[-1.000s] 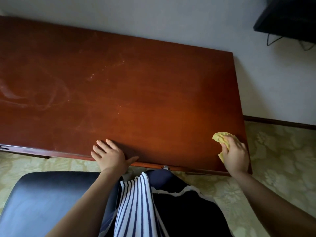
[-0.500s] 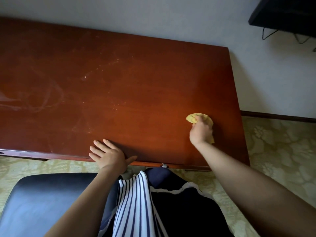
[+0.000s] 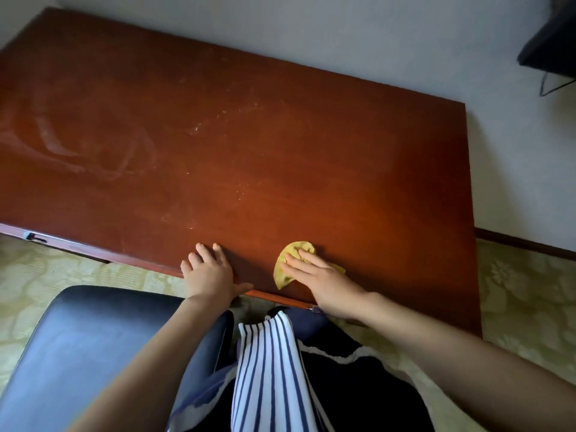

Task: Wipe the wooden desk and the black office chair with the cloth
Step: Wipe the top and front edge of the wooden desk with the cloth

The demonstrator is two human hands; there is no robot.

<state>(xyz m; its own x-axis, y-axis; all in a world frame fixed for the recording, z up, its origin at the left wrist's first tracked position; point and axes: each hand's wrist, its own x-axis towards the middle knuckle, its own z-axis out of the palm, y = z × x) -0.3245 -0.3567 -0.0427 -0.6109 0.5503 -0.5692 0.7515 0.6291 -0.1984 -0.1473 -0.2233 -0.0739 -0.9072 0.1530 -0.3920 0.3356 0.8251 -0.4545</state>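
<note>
The wooden desk [image 3: 311, 145] fills the upper frame, reddish brown, with pale dusty smears at its left and specks near the middle. A small yellow cloth [image 3: 285, 269] lies on the desk close to the front edge. My right hand [image 3: 321, 279] presses flat on the cloth with straight fingers. My left hand [image 3: 208, 272] rests flat on the desk's front edge, just left of the cloth. The black office chair [image 3: 78, 353] shows its seat at the lower left, under my left forearm.
A pale wall runs behind the desk. A dark object [image 3: 551, 42] with a cable hangs at the top right. Patterned yellowish flooring [image 3: 523, 291] lies right of and below the desk. My striped and dark clothing [image 3: 271, 375] fills the bottom centre.
My right hand has swept the cloth leftwards along the desk's front part, from the right corner to near my left hand. My left hand has stayed on the front edge.
</note>
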